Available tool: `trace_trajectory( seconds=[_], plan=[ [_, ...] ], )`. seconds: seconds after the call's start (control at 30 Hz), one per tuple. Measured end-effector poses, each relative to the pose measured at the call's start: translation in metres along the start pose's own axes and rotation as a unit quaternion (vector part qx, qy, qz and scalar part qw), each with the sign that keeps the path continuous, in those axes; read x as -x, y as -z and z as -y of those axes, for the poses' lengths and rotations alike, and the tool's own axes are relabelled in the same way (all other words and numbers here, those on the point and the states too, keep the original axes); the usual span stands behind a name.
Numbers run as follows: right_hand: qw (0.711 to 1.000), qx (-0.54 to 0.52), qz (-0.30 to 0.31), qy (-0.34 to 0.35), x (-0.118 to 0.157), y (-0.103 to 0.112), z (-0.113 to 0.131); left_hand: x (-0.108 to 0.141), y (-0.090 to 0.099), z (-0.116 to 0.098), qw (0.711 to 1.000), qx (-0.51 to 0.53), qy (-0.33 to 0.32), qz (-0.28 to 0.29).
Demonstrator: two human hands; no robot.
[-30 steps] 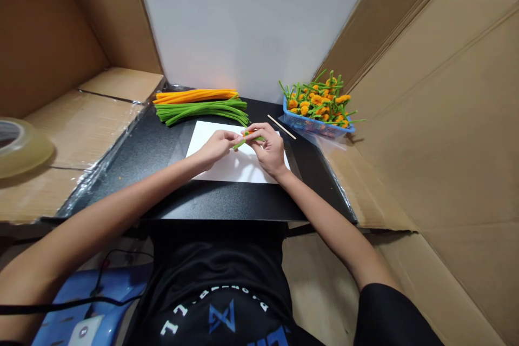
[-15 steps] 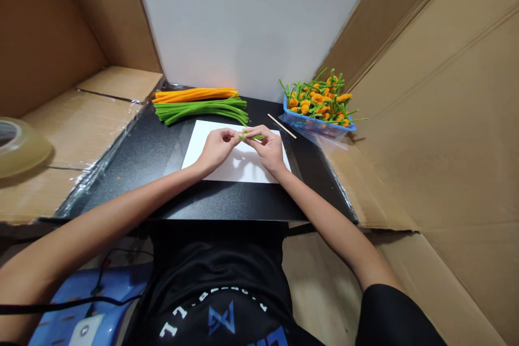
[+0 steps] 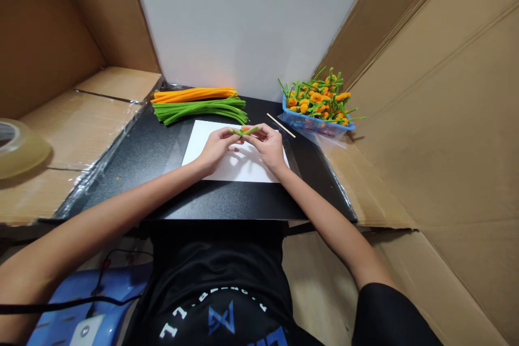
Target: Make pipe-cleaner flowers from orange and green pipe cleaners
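My left hand and my right hand meet above a sheet of white paper. Their fingertips pinch a short green pipe cleaner with a bit of orange at its middle, partly hidden by my fingers. Beyond the paper lie a bundle of green pipe cleaners and a bundle of orange pipe cleaners. Neither hand touches these bundles.
A thin wooden stick lies right of the paper, next to a blue plastic basket heaped with orange-and-green pipe-cleaner flowers. All this sits on a black table, walled by cardboard sheets. A tape roll rests at left.
The green pipe cleaner now shows both ends angled upward in a shallow V, instead of lying nearly straight. My hands have drawn slightly closer together.
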State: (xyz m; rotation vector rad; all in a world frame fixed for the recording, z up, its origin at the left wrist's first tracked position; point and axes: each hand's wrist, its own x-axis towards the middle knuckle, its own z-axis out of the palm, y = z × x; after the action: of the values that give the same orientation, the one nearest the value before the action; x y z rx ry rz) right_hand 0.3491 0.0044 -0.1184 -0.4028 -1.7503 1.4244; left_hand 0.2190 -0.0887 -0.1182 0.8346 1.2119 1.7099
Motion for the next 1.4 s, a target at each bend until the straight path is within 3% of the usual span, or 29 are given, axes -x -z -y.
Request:
trace_trajectory(
  seconds=[0.2,0.5,1.0,1.4],
  plan=[
    [1.0,0.022,0.015,-0.006,-0.004,0.006,0.0,-0.003,0.004,-0.001,1.0,0.016,-0.01,-0.024],
    [0.996,-0.035,0.03,-0.08,-0.005,0.009,-0.003,-0.003,0.007,0.003,0.997,-0.051,-0.055,0.025],
    [0.996,0.057,0.044,-0.052,-0.007,0.006,-0.007,-0.008,0.008,0.011,0.995,-0.05,-0.072,0.047],
    [0.997,0.035,0.025,-0.064,-0.003,0.003,-0.009,-0.009,0.011,0.014,0.996,-0.052,-0.056,0.034]
  ],
)
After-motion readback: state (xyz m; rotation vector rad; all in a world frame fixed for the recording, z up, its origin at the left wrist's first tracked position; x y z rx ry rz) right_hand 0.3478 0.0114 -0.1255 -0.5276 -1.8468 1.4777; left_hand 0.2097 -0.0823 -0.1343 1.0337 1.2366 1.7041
